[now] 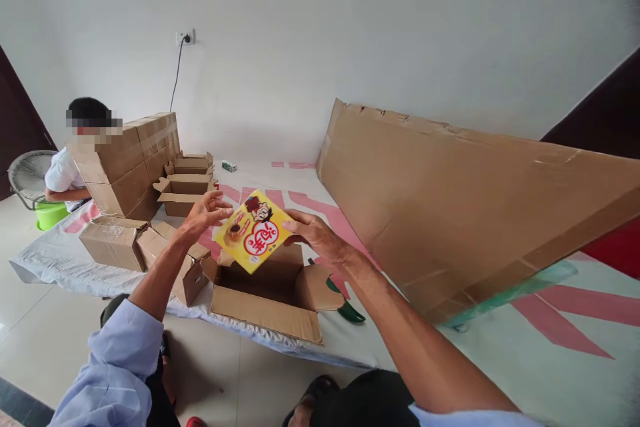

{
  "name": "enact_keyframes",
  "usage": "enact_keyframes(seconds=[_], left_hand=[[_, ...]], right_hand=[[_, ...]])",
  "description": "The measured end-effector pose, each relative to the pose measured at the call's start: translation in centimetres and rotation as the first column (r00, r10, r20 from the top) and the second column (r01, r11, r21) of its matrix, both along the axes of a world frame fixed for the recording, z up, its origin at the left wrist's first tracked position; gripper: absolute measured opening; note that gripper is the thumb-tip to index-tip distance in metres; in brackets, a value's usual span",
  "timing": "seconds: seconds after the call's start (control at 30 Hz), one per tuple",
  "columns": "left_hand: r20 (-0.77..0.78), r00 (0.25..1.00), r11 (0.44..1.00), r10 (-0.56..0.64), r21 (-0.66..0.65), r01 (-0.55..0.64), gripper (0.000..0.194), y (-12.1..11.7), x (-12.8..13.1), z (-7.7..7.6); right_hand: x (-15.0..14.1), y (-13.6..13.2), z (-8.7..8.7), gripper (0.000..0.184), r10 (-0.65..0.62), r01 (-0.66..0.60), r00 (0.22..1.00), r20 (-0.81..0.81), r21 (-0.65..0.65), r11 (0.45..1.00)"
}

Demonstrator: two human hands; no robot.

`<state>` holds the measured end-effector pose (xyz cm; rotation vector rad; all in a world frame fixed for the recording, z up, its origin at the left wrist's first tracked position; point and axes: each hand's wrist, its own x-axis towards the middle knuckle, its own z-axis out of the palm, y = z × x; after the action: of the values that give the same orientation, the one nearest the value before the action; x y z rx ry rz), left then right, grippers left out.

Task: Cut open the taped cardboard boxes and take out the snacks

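A yellow snack box (pixel 254 232) with a cartoon figure and red-and-white lettering is tilted in the air. My right hand (pixel 313 232) pinches its right edge, thumb on the front. Just off its left corner is my left hand (pixel 206 214), fingers spread and holding nothing. Below the snack box stands an open cardboard carton (pixel 270 314), its flaps folded out; the part of its inside that shows is dark. A green tool (pixel 351 312), probably a tape dispenser, lies partly hidden behind the carton's right flap.
Smaller open cartons (pixel 186 187) line up at the back left, before a stack of taped cartons (pixel 133 164). A closed carton (pixel 113 244) lies left. A big cardboard sheet (pixel 470 214) leans on the right. Another person (pixel 67 170) sits at far left by a fan (pixel 31 177).
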<state>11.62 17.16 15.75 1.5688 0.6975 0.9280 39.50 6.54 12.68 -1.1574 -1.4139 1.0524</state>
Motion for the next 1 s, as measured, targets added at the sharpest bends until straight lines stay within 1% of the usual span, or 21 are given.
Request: enact_keyframes(seconds=[0.07, 0.13, 0.17, 0.2, 0.23, 0.3, 0.37, 0.43, 0.5, 0.6, 0.67, 0.8, 0.9, 1.0], left_hand=[[-0.106, 0.989, 0.995, -0.1, 0.015, 0.102, 0.087, 0.3, 0.0, 1.3], [-0.186, 0.966, 0.983, -0.18, -0.013, 0.181, 0.079, 0.3, 0.4, 2.4], [-0.189, 0.962, 0.981, -0.196, -0.038, 0.192, 0.073, 0.3, 0.6, 2.6], [-0.16, 0.969, 0.982, -0.189, -0.062, 0.181, 0.067, 0.3, 0.7, 2.7], [-0.101, 0.983, 0.986, -0.155, -0.081, 0.147, 0.061, 0.4, 0.9, 2.5], [0.069, 0.997, 0.992, -0.018, -0.12, 0.026, 0.054, 0.8, 1.0, 1.6], [0.216, 0.967, 0.978, 0.139, -0.181, -0.1, 0.05, 1.4, 1.2, 0.1], [0.269, 0.934, 0.951, 0.236, -0.26, -0.166, 0.047, 1.9, 1.5, -1.7], [0.227, 0.935, 0.929, 0.272, -0.315, -0.193, 0.043, 2.3, 2.0, -3.2], [0.088, 0.963, 0.915, 0.256, -0.344, -0.212, 0.038, 2.8, 2.4, -4.7], [-0.01, 0.978, 0.91, 0.209, -0.365, -0.198, 0.036, 3.4, 2.4, -5.2], [-0.172, 0.976, 0.894, 0.133, -0.404, -0.193, 0.031, 5.1, 2.3, -5.6], [-0.25, 0.96, 0.886, 0.124, -0.408, -0.221, 0.027, 6.3, 2.4, -6.3], [-0.304, 0.941, 0.875, 0.148, -0.404, -0.268, 0.027, 6.9, 2.7, -7.5]], right_hand=[[0.1, 1.2, 1.9, 0.063, 0.066, -0.067, 0.994, 0.087, 0.0, 0.998], [-0.1, 2.7, 3.6, 0.068, 0.096, -0.099, 0.988, 0.118, 0.015, 0.995], [-0.3, 3.4, 4.2, 0.071, 0.083, -0.087, 0.991, 0.103, 0.038, 0.995], [-0.4, 3.9, 4.5, 0.074, 0.055, -0.059, 0.996, 0.07, 0.065, 0.996], [-0.4, 4.3, 4.4, 0.076, 0.019, -0.022, 0.999, 0.028, 0.088, 0.996], [-0.4, 4.6, 3.5, 0.078, -0.043, 0.048, 0.998, -0.054, 0.102, 0.994], [-0.3, 4.6, 1.6, 0.078, -0.053, 0.059, 0.993, -0.101, 0.051, 0.997], [-0.4, 4.8, -0.7, 0.072, -0.038, 0.034, 0.992, -0.124, -0.027, 0.999], [-0.6, 5.4, -2.7, 0.064, -0.07, 0.059, 0.988, -0.136, -0.079, 0.995], [-0.8, 7.0, -4.7, 0.05, -0.202, 0.186, 0.962, -0.186, -0.098, 0.978], [-0.8, 8.3, -5.4, 0.042, -0.25, 0.228, 0.942, -0.225, -0.12, 0.966], [-0.8, 10.1, -6.9, 0.031, -0.279, 0.243, 0.927, -0.251, -0.166, 0.956], [-1.3, 10.8, -8.3, 0.026, -0.3, 0.257, 0.916, -0.265, -0.184, 0.949], [-2.0, 11.0, -9.6, 0.023, -0.312, 0.261, 0.91, -0.274, -0.209, 0.942]])
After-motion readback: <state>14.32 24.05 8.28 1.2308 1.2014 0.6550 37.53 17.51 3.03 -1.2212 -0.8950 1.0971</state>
